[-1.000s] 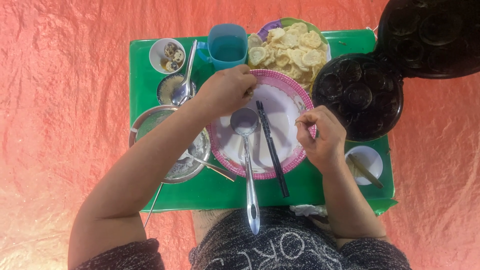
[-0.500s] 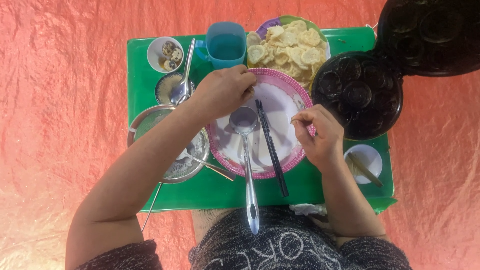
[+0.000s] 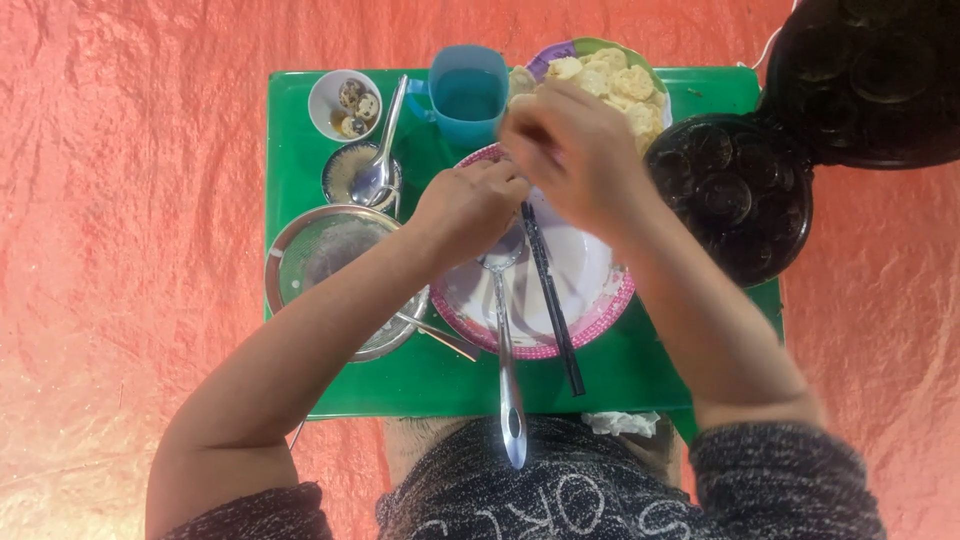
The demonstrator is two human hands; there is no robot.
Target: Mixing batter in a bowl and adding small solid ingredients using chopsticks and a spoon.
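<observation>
Both hands, left (image 3: 470, 205) and right (image 3: 575, 150), meet over the plate (image 3: 590, 300), grip unclear; cakes (image 3: 610, 80) done, batter apparently left.

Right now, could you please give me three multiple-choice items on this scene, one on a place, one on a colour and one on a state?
1. Where do the black chopsticks lie?
A. Across the pink-rimmed plate
B. Inside the blue cup
C. On the orange floor cloth

2. What colour is the tray?
A. Red
B. Green
C. White

3. How does the black moulded cooker stand?
A. Shut
B. Open, lid swung back
C. Upside down

Answers: 1 A, the chopsticks rest across the plate beside the metal ladle. 2 B, the tray under every dish is bright green. 3 B, its round hollows lie bare and the lid stands back. Both the left hand and the right hand meet over the plate's far rim.
</observation>
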